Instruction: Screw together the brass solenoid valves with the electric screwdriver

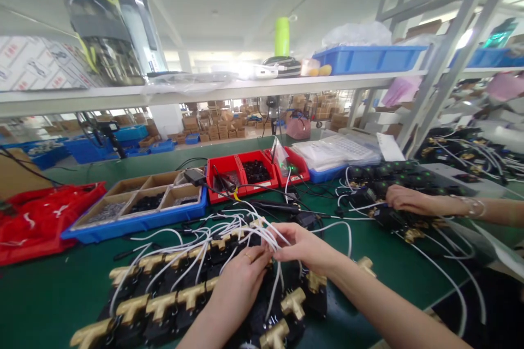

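In the middle of the bench my two hands meet over rows of black units with brass tee fittings (189, 295), each with a white cable. My right hand (301, 245) reaches in from the right, its fingers curled closed around a white cable (268, 227). Beside it, my left hand (243, 278) is closed, thumb and fingers pressed together near the same cables; what lies in its grip is hidden. More white cables (204, 234) run in a tangle over the units behind my hands. Loose brass tees (293, 304) show below my right forearm.
Red bins (223, 166) with small black parts stand behind, and a blue tray (137, 226) with compartments lies to the left. A red bin (88, 191) is at far left. At right, a co-worker's hand (421, 200) touches similar black units. A shelf (245, 87) spans above.
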The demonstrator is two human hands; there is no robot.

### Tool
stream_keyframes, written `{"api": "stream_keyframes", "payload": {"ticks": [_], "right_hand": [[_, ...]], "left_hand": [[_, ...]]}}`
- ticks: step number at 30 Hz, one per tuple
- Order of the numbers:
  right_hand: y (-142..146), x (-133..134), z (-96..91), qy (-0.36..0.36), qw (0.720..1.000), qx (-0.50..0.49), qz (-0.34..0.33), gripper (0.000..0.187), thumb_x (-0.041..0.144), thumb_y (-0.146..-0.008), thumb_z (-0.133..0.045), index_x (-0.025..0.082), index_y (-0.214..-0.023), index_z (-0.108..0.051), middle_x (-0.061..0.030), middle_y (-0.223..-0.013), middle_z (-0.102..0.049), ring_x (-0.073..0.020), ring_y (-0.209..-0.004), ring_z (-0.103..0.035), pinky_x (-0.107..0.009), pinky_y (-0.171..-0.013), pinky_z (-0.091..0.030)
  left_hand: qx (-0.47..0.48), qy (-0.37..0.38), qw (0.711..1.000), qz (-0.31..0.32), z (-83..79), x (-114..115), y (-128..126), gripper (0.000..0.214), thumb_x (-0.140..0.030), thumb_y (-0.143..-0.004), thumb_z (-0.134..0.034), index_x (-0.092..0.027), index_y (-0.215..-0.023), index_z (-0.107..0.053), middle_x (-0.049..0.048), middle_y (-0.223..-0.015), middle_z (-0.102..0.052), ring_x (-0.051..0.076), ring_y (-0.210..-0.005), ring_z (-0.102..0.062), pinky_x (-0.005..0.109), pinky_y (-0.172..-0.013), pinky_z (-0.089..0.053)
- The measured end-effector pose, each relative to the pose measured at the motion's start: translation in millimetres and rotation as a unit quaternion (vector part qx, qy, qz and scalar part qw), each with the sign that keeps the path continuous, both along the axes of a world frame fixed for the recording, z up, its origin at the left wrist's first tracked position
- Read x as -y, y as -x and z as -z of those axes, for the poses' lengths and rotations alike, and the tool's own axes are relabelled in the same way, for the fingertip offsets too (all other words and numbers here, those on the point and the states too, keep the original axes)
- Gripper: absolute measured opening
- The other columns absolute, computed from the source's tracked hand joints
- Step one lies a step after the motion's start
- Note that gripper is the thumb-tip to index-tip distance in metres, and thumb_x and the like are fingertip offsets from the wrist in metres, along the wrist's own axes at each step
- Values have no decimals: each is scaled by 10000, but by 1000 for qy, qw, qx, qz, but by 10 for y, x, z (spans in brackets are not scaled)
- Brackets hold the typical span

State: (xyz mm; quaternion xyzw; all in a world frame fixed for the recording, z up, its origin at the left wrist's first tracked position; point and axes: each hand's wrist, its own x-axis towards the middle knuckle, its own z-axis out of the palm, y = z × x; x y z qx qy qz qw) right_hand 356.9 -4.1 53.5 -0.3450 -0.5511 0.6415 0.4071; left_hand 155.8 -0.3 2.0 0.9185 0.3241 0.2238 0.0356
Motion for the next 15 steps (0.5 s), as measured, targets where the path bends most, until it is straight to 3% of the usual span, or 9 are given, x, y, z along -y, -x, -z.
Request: {"api": "stream_keyframes", "payload": {"ticks": [2,5,7,9,12,15], "right_hand": [[-53,44,-29,18,999,-43,-29,423,370,-585,-865,135,-847,-630,-5,-723,-632,-127,-688,-565,-260,-730,-458],[-71,100,-54,29,995,-84,-32,450,399,-606,-900,162,-712,-532,56,-496,-474,-94,-480,-449,-257,-596,-446],[-61,133,-61,13,993,-113,15,524,398,-648,-896,177,-588,-425,76,-434,-366,-73,-439,-385,-236,-554,-418],[-74,152,-63,-6,987,-141,81,578,444,-694,-866,180,-550,-371,66,-440,-345,-78,-471,-416,-230,-571,-429],[-195,116,-32,-1,971,-158,177,463,468,-769,-801,167,-693,-457,52,-560,-448,-89,-556,-497,-226,-619,-477],[-405,9,79,32,959,-124,251,355,420,-838,-746,162,-918,-515,27,-716,-567,-105,-622,-577,-243,-640,-525]], "left_hand": [[2,15,1000,-1,0,2,12,417,-78,-936,-525,-281,-1271,-671,50,-1250,-715,190,-1109,-705,339,-953,-620],[5,27,1000,-5,4,19,17,457,-88,-938,-532,-295,-1331,-643,53,-1294,-700,195,-1136,-697,353,-972,-613],[8,28,1000,-7,-4,24,11,471,-84,-931,-538,-261,-1358,-630,75,-1297,-701,208,-1150,-693,373,-990,-607],[14,27,1000,-3,-44,27,10,461,-87,-920,-558,-236,-1348,-641,82,-1291,-707,214,-1149,-697,377,-994,-606],[39,23,999,0,-173,82,82,397,-161,-946,-576,-255,-1323,-661,68,-1284,-716,202,-1152,-701,356,-995,-604],[119,1,992,-28,-274,266,346,297,-298,-997,-545,-294,-1251,-699,49,-1251,-732,183,-1128,-713,309,-973,-607]]}}
